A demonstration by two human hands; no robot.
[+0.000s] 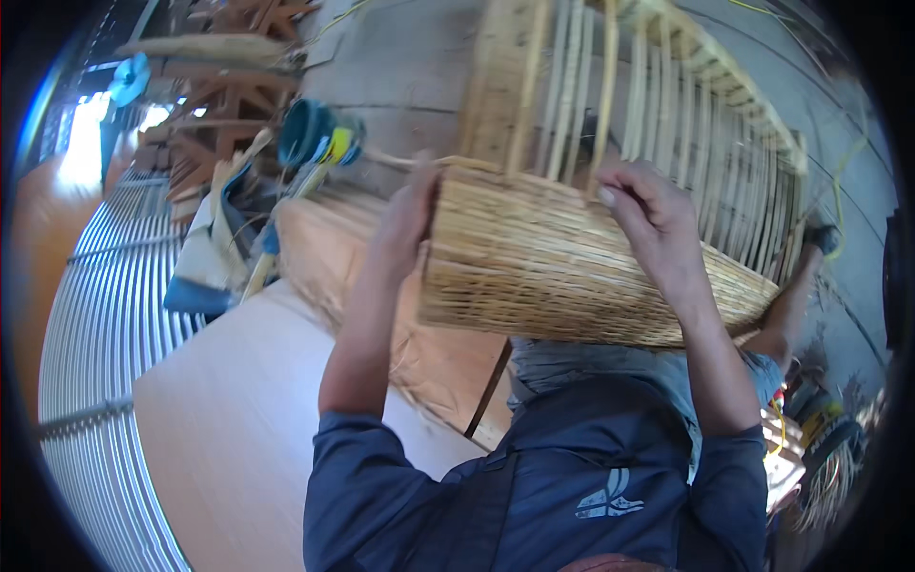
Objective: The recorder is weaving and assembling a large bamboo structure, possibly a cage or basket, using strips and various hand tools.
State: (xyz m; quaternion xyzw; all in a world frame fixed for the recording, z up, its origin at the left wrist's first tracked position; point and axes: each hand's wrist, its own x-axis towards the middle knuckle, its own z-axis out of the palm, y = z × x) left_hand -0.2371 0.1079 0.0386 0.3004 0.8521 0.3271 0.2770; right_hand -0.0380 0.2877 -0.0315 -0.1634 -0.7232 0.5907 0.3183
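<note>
While we brace the half-woven wicker basket (572,267) on our lap, its woven band runs with the long axis from left to lower right, and bare upright ribs (610,86) rise from it away from us. Our left hand (405,224) presses flat against the near left end, fingers extended rather than curled around anything. Our right hand (648,224) grips over the top rim, curled among the ribs (the closer of the two to the unwoven stakes). Beside us lie a plywood sheet (238,429) and corrugated metal (105,334).
</note>
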